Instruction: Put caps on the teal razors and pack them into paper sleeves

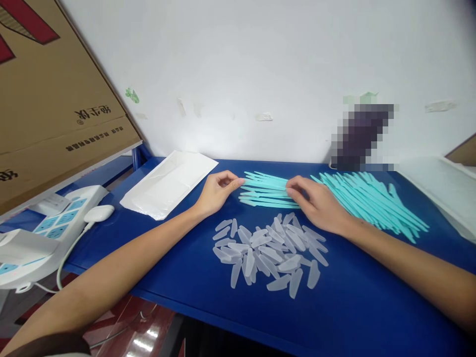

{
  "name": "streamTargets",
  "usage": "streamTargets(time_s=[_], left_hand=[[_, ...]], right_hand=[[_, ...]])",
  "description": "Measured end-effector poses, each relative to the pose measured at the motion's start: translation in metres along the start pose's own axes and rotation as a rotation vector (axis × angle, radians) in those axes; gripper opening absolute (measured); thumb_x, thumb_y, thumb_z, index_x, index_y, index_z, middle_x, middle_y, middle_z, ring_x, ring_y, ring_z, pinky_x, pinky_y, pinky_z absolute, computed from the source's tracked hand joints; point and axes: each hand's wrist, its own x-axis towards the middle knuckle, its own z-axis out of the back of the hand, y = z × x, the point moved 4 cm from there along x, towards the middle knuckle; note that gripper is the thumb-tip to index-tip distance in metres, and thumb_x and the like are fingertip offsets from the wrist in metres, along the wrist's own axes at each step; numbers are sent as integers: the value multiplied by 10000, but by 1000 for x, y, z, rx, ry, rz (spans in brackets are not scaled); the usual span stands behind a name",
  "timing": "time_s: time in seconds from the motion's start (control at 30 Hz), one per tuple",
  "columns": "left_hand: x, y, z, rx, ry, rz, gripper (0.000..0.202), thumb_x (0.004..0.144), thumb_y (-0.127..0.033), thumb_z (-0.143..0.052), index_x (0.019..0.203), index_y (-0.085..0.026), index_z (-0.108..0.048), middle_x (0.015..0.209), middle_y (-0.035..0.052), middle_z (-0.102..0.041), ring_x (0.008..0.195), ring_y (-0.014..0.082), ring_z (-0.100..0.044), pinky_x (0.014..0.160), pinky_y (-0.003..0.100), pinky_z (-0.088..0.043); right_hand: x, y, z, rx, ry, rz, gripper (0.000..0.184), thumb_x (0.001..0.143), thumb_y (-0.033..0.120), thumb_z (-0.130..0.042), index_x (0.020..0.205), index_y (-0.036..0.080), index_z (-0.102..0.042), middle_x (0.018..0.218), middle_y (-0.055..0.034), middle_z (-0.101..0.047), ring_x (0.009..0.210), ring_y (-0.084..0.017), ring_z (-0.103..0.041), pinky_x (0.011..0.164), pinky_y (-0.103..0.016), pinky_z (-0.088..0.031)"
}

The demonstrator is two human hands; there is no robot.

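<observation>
A small group of slim turquoise eyebrow razors (266, 193) lies side by side on the blue table. My left hand (220, 189) is closed in a pinch at the left end of one razor at the back of this group. From the other side, my right hand (316, 201) pinches the same group near its right ends, with thumb and forefinger together. Which razor the right fingers grip is partly hidden. In front of both hands lies a loose heap of translucent white blade caps (269, 253). A larger pile of turquoise razors (372, 201) spreads beyond my right hand.
On the left rests a white plastic-wrapped packet (169, 183). A power strip (55, 233) with plugs and a cable stands at the left edge, beneath a cardboard box (55, 99). A pale translucent tray (442, 188) is at the right; a pixelated dark object (362, 136) leans against the wall.
</observation>
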Motion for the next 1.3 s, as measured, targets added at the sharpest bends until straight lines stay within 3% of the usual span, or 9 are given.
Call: streamTargets(time_s=[0.13, 0.27, 0.43, 0.6, 0.73, 0.87, 0.97, 1.1, 1.3], left_hand=[[0, -1, -1, 26, 45, 13, 407, 820, -562, -720, 733, -171, -647, 674, -6, -592, 625, 123, -477, 607, 262, -371], [1, 3, -3, 63, 127, 20, 373, 853, -523, -690, 733, -172, -647, 715, -1, -607, 629, 125, -495, 622, 267, -384], [1, 6, -4, 128, 164, 17, 313, 868, -481, -670, 831, -170, -685, 828, 26, -661, 672, 140, -547, 659, 282, -421], [1, 3, -6, 138, 156, -7, 294, 900, -452, -631, 901, -165, -692, 893, 49, -682, 766, 162, -588, 693, 284, -437], [-5, -13, -4, 336, 187, -240, 268, 946, -387, -559, 864, -169, -694, 850, 56, -653, 752, 170, -556, 705, 309, -437], [-22, -41, -9, 687, 554, -585, 238, 934, -319, -558, 818, -188, -720, 732, 42, -615, 736, 187, -521, 757, 351, -414], [-29, -55, -7, 778, 695, -581, 221, 943, -348, -596, 953, -196, -757, 748, 35, -618, 743, 189, -532, 736, 345, -399], [-35, -60, -13, 782, 713, -583, 354, 977, -447, -593, 1180, -199, -742, 842, 60, -611, 792, 206, -540, 730, 336, -394], [-49, -46, -37, 718, 693, -610, 437, 941, -569, -622, 1050, -179, -786, 859, 62, -616, 791, 196, -553, 797, 357, -419]], right_hand=[[1, 1, 0, -50, -32, 49, 246, 1014, 378, -450, 907, 226, -610, 952, -71, -630, 873, -223, -571, 782, -375, -425], [3, -8, 1, -119, -111, -72, 213, 964, 288, -465, 855, 217, -634, 913, -78, -632, 850, -237, -579, 774, -399, -429], [5, -16, -6, -198, -38, -136, 127, 810, 201, -538, 855, 215, -655, 920, -81, -603, 841, -251, -563, 758, -411, -431], [5, -17, -10, -248, 21, -125, 131, 869, 273, -530, 924, 221, -637, 950, -85, -578, 891, -269, -549, 795, -436, -417], [5, -17, -10, -227, 51, -106, 180, 940, 365, -500, 926, 224, -610, 951, -85, -582, 888, -264, -545, 809, -442, -400], [4, -17, -11, -192, 62, -80, 221, 986, 387, -434, 918, 224, -566, 943, -81, -584, 879, -252, -533, 813, -435, -395], [4, -16, -10, -144, 29, -39, 205, 1007, 372, -398, 905, 228, -503, 935, -78, -586, 873, -240, -529, 797, -409, -406], [3, -16, -7, -76, -11, -63, 162, 1024, 370, -370, 947, 238, -424, 887, -44, -558, 765, -201, -520, 709, -356, -404], [2, -13, -4, -70, -25, -126, 138, 1029, 376, -341, 993, 251, -385, 708, 21, -472, 593, -180, -450, 614, -334, -338]])
